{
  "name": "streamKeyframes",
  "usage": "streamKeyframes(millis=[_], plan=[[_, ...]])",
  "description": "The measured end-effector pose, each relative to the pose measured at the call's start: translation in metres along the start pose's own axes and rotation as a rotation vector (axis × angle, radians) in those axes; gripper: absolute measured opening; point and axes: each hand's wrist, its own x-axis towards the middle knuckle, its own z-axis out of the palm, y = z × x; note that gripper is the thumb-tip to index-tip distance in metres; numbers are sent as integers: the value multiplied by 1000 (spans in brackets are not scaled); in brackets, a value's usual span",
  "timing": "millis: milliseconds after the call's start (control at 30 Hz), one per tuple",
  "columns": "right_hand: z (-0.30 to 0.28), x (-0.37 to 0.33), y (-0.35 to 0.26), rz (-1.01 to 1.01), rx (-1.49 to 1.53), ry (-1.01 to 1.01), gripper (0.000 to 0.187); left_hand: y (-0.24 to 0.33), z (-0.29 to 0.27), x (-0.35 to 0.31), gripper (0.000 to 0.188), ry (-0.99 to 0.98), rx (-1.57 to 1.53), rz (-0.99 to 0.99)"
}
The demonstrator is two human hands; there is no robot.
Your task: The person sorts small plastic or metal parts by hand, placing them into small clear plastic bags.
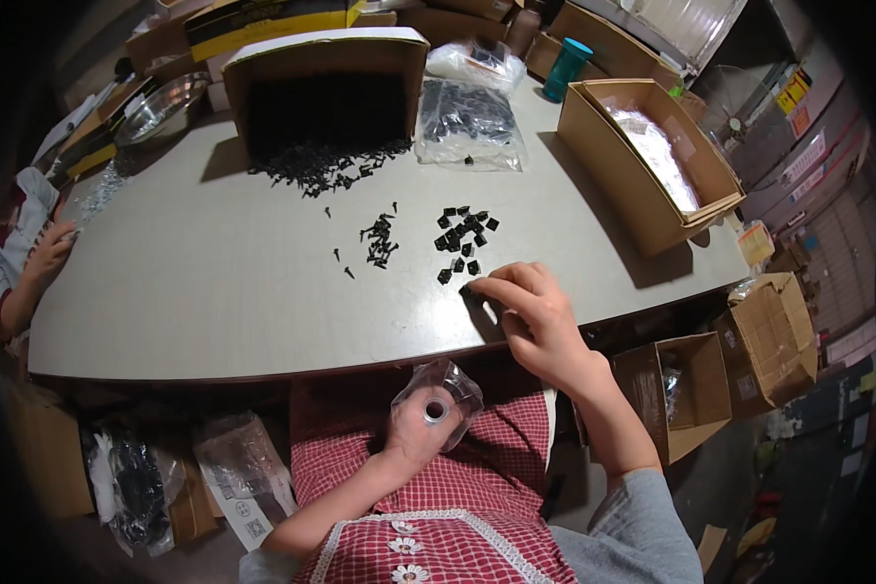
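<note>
My left hand [414, 433] is closed around a clear plastic bag [465, 391] in front of my lap, just below the table edge. A round ring-like opening [436, 411] shows at the middle of that bag. Over the near part of the table my right hand [543, 326] has thumb and forefinger together, its fingertips at a small black square piece [467, 291]. Just beyond lies a loose group of similar black square pieces [464, 232]. Left of them is a small cluster of black screws [380, 243], with a few lying apart.
An open cardboard box [326, 44] on its side spills a heap of black screws [331, 170]. Beside it lies a clear bag of dark parts [467, 122]. A tall carton [613, 170] and a teal cup [566, 70] stand right. Another person's hand [54, 248] is at the left edge.
</note>
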Motion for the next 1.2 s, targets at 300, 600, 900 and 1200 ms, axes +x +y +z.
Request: streamKeyframes(millis=[300, 600, 900, 1200], plan=[[4, 18, 12, -77, -70, 60, 58, 8, 0, -1, 24, 21, -12, 47], [4, 11, 9, 20, 109, 74, 50, 5, 0, -1, 20, -2, -3, -19], [5, 10, -19, -133, 245, -196, 42, 7, -4, 15, 38, 27, -8, 159], [4, 30, 14, 46, 159, 66, 53, -7, 4, 4, 25, 90, 31, 84]])
